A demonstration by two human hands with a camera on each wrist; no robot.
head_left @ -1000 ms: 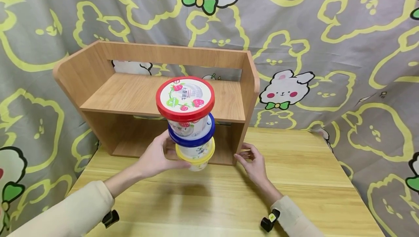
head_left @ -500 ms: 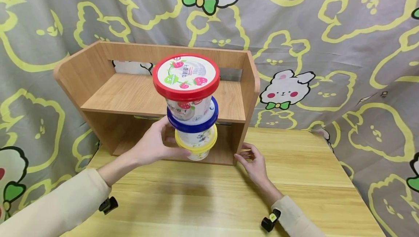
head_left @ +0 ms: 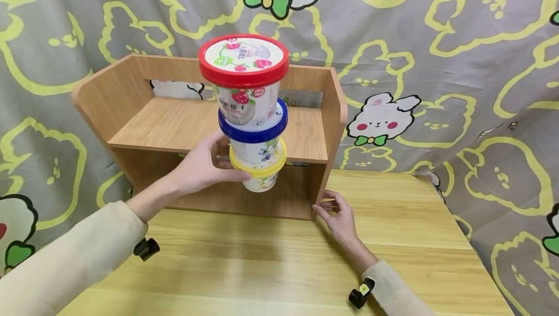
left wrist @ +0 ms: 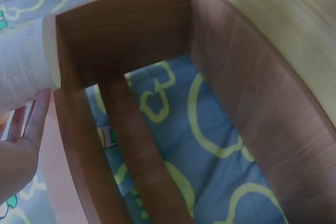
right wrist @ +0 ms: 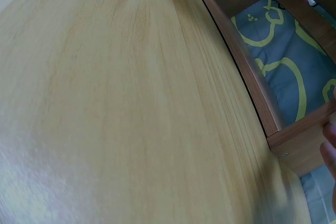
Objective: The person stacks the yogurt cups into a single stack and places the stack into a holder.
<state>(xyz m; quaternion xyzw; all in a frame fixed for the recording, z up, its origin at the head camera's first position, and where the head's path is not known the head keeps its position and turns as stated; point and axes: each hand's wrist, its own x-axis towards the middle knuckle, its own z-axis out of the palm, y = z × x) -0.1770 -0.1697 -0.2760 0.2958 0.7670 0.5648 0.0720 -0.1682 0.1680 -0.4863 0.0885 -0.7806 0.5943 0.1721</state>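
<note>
My left hand (head_left: 202, 165) holds up a stack of three lidded ice cream tubs before the wooden shelf unit (head_left: 115, 97). The top tub (head_left: 248, 105) has a red lid with strawberries. Under it come a smaller blue-lidded tub (head_left: 257, 152) and the smallest, a yellow-lidded tub (head_left: 262, 181). My thumb lies at the yellow rim; the other fingers go behind the stack, partly hidden. In the left wrist view, a pale tub (left wrist: 23, 64) shows beside the fingers. My right hand (head_left: 341, 219) holds the front edge of the unit's right side panel, low down, thumb at the edge.
The unit has an upper shelf board (head_left: 168, 122) and a lower compartment (head_left: 288, 192), with a rail across the back. It stands on a light wooden table (head_left: 406, 238). A patterned curtain (head_left: 471, 63) hangs behind and on both sides.
My left hand has raised the tub stack, from low before the lower compartment to where the red lid overlaps the unit's top rail. My right hand has stayed at the side panel.
</note>
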